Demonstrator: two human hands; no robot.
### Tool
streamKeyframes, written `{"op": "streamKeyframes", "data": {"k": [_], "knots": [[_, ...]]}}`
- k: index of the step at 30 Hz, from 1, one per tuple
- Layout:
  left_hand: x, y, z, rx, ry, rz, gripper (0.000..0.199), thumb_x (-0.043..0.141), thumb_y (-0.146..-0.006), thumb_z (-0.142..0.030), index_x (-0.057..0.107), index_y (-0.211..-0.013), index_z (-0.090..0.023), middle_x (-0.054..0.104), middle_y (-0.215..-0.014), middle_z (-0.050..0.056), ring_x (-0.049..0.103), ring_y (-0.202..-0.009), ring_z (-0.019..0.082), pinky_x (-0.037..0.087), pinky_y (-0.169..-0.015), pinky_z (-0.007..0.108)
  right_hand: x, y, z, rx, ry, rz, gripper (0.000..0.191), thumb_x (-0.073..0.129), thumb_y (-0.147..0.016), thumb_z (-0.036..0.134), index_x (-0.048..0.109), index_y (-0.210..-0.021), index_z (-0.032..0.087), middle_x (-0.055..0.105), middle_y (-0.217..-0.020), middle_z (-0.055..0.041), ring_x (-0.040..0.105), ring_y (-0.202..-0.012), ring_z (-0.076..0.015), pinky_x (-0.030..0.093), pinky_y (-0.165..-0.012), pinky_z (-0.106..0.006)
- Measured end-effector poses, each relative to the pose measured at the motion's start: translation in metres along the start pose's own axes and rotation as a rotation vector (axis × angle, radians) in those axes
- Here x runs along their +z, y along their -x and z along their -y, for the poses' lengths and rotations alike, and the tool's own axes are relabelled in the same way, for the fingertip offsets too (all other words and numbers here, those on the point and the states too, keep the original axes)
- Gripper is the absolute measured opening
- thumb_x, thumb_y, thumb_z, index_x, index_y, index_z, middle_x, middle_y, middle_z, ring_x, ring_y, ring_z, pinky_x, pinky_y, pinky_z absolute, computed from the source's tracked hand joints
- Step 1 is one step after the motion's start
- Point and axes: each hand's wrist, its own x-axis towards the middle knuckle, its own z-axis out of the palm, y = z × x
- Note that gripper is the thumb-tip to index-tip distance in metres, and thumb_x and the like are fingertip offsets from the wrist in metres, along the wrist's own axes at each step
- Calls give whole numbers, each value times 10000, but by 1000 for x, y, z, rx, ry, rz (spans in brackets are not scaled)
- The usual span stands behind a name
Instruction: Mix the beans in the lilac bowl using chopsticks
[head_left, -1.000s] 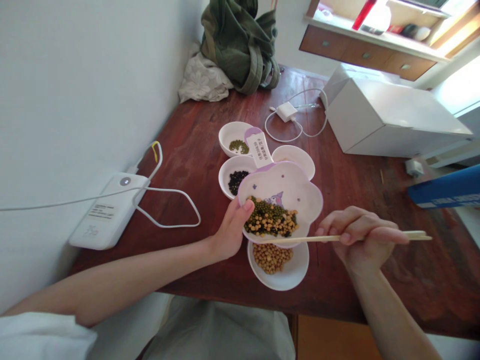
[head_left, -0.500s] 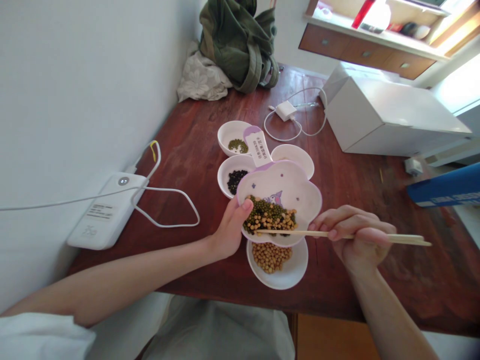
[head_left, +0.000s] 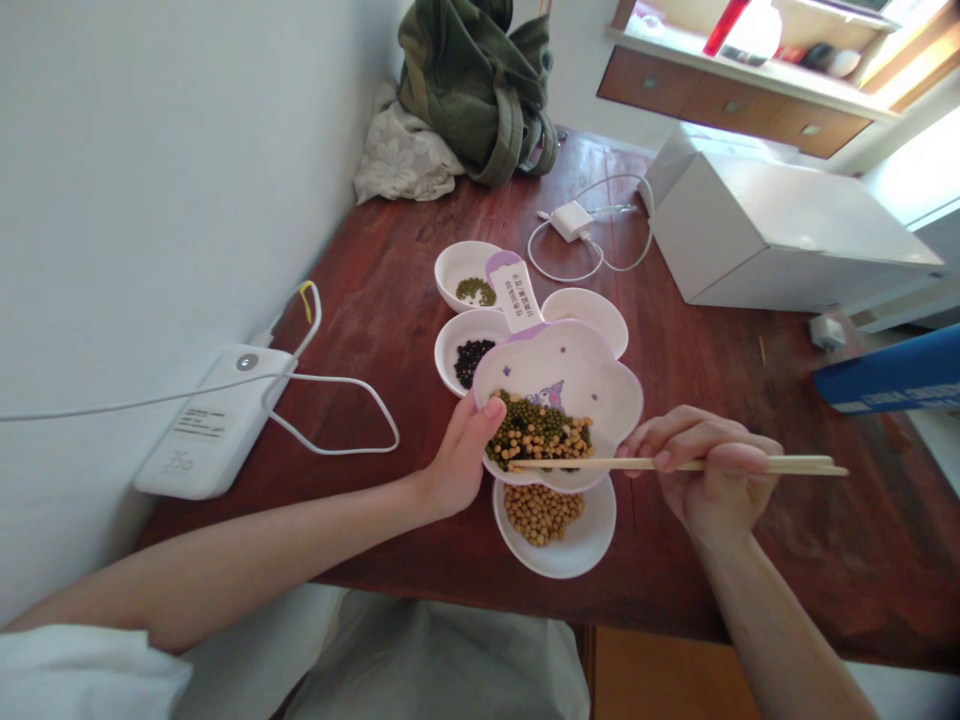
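My left hand (head_left: pixel 463 455) grips the left edge of a flower-shaped plate (head_left: pixel 604 385), thumb on the rim. Mixed beans (head_left: pixel 540 430), green, tan and dark, lie in its near part. Closed around a pair of wooden chopsticks (head_left: pixel 795 465), my right hand (head_left: pixel 709 465) is at the plate's right; their tips touch the beans. Below the plate stands a bowl of tan beans (head_left: pixel 544 515). Left of it are a bowl with black beans (head_left: pixel 472 362) and one with green beans (head_left: pixel 476 292). Another white bowl (head_left: pixel 589 308) is partly hidden behind the plate.
A power bank (head_left: pixel 217 425) with a white cable lies at the left by the wall. Farther back are a green bag (head_left: pixel 480 90), a patterned cloth (head_left: pixel 405 155) and a charger (head_left: pixel 571 222). At the right stand a white box (head_left: pixel 780 230) and a blue object (head_left: pixel 892 370).
My right hand and the rear ends of the chopsticks have shifted slightly left and up. My left hand and the plate have hardly moved.
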Motion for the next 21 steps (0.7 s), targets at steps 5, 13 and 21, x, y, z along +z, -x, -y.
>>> {"op": "streamKeyframes", "data": {"k": [5,13,21], "knots": [[-2,1,2,2,12,-2,567,743,-977,-629,800,-1325,-184,844,-1261,122,729,-1341,356,549,-1206,484,0,2,1,24,-4,14,565,654,-1040,598,833,-725,165,762,-695,-90,748,-554,-210,588,-415,-300],[-2,1,2,9,36,17,526,739,-989,-613,809,-1303,-197,848,-1246,117,734,-1333,355,566,-1186,482,2,-4,-1,54,-96,8,580,639,-1045,608,834,-712,175,715,-649,-64,744,-537,-214,622,-455,-330],[1,1,-1,-14,31,16,595,757,-962,-639,781,-1354,-192,837,-1274,129,726,-1343,367,564,-1184,493,0,-2,-3,27,-100,-91,599,639,-1048,611,787,-660,179,673,-626,-37,731,-523,-199,599,-460,-317]]}}
